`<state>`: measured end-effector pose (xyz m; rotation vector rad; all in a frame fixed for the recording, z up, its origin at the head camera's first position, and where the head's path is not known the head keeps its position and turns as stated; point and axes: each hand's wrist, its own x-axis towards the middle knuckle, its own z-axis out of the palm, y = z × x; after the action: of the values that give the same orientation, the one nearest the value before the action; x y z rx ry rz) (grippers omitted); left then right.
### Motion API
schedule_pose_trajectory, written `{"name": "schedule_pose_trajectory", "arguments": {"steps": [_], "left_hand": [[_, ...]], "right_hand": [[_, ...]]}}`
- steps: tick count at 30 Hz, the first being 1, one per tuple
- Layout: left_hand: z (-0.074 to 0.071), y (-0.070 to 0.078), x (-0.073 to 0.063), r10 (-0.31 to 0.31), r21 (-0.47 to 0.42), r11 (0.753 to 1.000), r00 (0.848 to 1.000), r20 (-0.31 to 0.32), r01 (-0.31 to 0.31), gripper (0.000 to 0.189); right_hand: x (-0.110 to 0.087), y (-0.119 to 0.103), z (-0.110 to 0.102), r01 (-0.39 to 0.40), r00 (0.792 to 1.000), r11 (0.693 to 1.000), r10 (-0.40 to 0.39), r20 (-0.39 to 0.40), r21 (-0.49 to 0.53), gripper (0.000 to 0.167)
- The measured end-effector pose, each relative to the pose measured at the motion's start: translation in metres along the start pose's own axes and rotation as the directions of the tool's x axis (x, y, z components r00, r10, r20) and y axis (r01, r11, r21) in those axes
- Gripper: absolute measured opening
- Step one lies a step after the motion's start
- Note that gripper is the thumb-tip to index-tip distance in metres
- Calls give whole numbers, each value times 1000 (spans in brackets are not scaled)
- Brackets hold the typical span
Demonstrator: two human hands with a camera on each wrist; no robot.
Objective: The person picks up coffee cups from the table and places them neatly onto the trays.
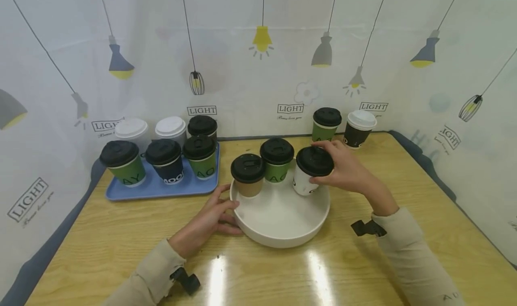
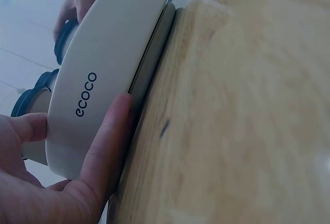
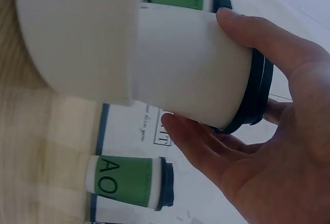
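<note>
In the head view my right hand [image 1: 343, 167] grips a white paper coffee cup with a black lid [image 1: 303, 180] near its top. The cup is at the right side of a round white tray [image 1: 278, 241]. In the right wrist view the thumb and fingers lie around the upper part of the white cup [image 3: 185, 64]; the tray wall hides its base. My left hand [image 1: 212, 216] holds the tray's left side, its fingers spread over rim and outer wall [image 2: 113, 43]. Also on the tray stand a brown cup [image 1: 248, 188] and a green cup [image 1: 276, 171], both black-lidded.
A blue rectangular tray [image 1: 161, 191] at the left carries several lidded cups. At the back right stand a green cup with a black lid [image 1: 324, 131] and a black cup with a white lid [image 1: 355, 135]. A lamp-patterned curtain [image 1: 242, 86] hangs behind the wooden table [image 1: 133, 229].
</note>
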<state>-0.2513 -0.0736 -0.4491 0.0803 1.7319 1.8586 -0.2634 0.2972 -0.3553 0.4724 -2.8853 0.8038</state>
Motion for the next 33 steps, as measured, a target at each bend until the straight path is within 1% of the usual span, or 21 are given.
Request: {"name": "schedule_pose_trajectory", "arguments": {"steps": [2, 4, 6, 9, 10, 12, 13, 14, 15, 16, 18, 19, 20, 21, 22, 23, 26, 28, 30, 31, 33], "left_hand": [[0, 1, 0, -5, 6, 1000, 1000, -4, 5, 69], [0, 1, -1, -9, 9, 1000, 1000, -12, 9, 68], [0, 2, -1, -8, 13, 1000, 1000, -19, 8, 68], [0, 2, -2, -5, 13, 1000, 1000, -23, 6, 67], [0, 2, -2, -3, 13, 1000, 1000, -23, 3, 68], [0, 2, -2, 2, 11, 1000, 1000, -21, -2, 67], [0, 1, -2, 4, 9, 1000, 1000, -19, -4, 67], [0, 1, -2, 8, 8, 1000, 1000, -16, -8, 68], [0, 1, -1, 12, 5, 1000, 1000, -14, -12, 68], [1, 0, -1, 18, 5, 1000, 1000, -12, -18, 68], [1, -1, -1, 20, 0, 1000, 1000, -13, -20, 69], [0, -2, -1, 19, -1, 1000, 1000, -15, -19, 69], [0, -2, -1, 18, -3, 1000, 1000, -18, -18, 69], [-1, -3, -1, 17, -3, 1000, 1000, -21, -17, 70], [-1, -4, -1, 15, -4, 1000, 1000, -23, -15, 70], [-1, -4, -1, 11, -7, 1000, 1000, -23, -11, 69], [0, -5, -1, 12, -13, 1000, 1000, -15, -12, 69], [1, -4, -1, 18, -16, 1000, 1000, -8, -19, 69], [1, -2, -1, 25, -16, 1000, 1000, -4, -25, 69], [1, -2, -1, 25, -17, 1000, 1000, -5, -25, 70], [0, -1, -1, 27, -15, 1000, 1000, -7, -28, 69]], "right_hand": [[1, 4, 3, 5, 1000, 1000, -5, 9, -17, 92], [2, 5, 5, 13, 1000, 1000, -13, 21, -3, 95], [2, 6, 4, 22, 999, 999, -25, 45, 48, 101], [1, 13, -3, 18, 995, 984, -35, 96, 177, 105], [0, 17, -8, 8, 994, 974, -34, 109, 226, 103], [-1, 30, -17, -21, 996, 959, -4, 87, 284, 88], [-2, 38, -21, -44, 998, 956, 31, 50, 289, 78], [-1, 47, -24, -69, 997, 959, 73, -4, 274, 68], [1, 57, -28, -93, 991, 964, 113, -70, 249, 60], [4, 68, -30, -126, 977, 970, 158, -145, 210, 56], [14, 89, -33, -216, 929, 968, 243, -280, 127, 59], [20, 99, -35, -259, 903, 961, 275, -331, 93, 61], [28, 108, -37, -291, 885, 955, 292, -364, 58, 65], [35, 117, -39, -324, 873, 945, 313, -375, 35, 70], [42, 126, -41, -356, 867, 934, 337, -367, 18, 74], [48, 133, -43, -382, 868, 924, 360, -342, 4, 79], [61, 151, -49, -429, 888, 902, 410, -209, -52, 90], [66, 160, -49, -438, 893, 896, 426, -142, -66, 91], [67, 165, -46, -436, 895, 898, 426, -129, -56, 90], [68, 167, -43, -434, 894, 900, 425, -143, -39, 88], [66, 169, -37, -426, 885, 905, 419, -201, 9, 82]]}}
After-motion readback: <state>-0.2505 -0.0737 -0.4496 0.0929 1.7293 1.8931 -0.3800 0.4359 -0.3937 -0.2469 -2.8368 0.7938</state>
